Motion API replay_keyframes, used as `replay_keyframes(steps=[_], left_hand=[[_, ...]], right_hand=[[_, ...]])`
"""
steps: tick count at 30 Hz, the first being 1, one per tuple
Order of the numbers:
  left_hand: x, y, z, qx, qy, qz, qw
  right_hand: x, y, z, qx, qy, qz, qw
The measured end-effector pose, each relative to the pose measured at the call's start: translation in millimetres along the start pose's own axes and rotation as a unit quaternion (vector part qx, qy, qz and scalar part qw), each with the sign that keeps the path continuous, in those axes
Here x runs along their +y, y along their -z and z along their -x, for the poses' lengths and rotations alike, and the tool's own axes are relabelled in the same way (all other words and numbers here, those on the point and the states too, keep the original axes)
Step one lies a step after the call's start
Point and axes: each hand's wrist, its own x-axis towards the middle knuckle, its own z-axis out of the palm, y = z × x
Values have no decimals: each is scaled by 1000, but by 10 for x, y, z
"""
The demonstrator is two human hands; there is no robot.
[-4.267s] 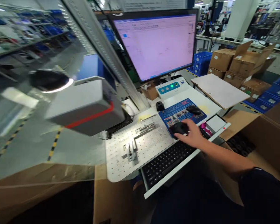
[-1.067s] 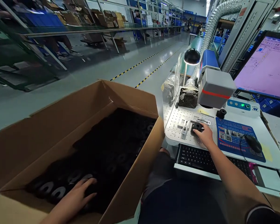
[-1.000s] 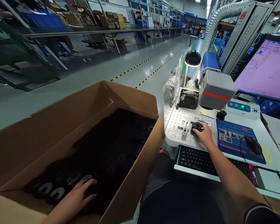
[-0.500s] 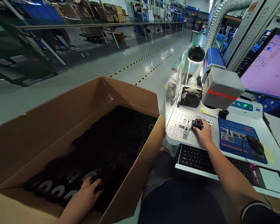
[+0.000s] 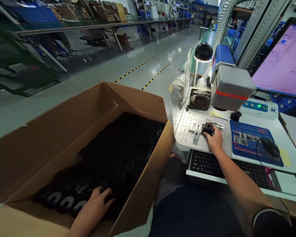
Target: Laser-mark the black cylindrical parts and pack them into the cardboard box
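Observation:
A large cardboard box (image 5: 138,95) at the left holds several black round parts (image 5: 66,202), some showing pale ring-shaped ends. My left hand (image 5: 97,204) is inside it near the front, fingers curled on a black part that is mostly hidden in shadow. On the perforated metal plate (image 5: 184,133), my right hand (image 5: 215,140) grips a black cylindrical part (image 5: 208,127) with a hole in its top. That part stands upright beside a small metal clamp fixture (image 5: 196,132), under the grey machine head (image 5: 234,87).
Another black part (image 5: 235,116) stands right of the plate. Nearby are a fan (image 5: 199,99), a lamp (image 5: 203,52), a blue mouse pad (image 5: 254,140) with a mouse (image 5: 270,147), a keyboard (image 5: 209,164) and a monitor (image 5: 281,62). A person's legs (image 5: 61,44) show beneath the far bench.
My left hand has shifted slightly, its fingers now covering the pale ring that showed before them. My right hand stays on the black part at the fixture. The view has moved slightly.

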Motion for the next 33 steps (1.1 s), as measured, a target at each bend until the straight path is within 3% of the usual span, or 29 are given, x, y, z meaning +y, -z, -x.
replay_keyframes(steps=[16,28,33], left_hand=[[0,14,-30,21,-30,4,999],[157,147,43,-9,14,-1,1000],[154,141,19,-3,10,11,1000]], right_hand=[[113,126,114,-23,-6,-11,1000],[-11,82,45,-36,-11,13,999],[-75,347,189,-32,-1,-5,999]])
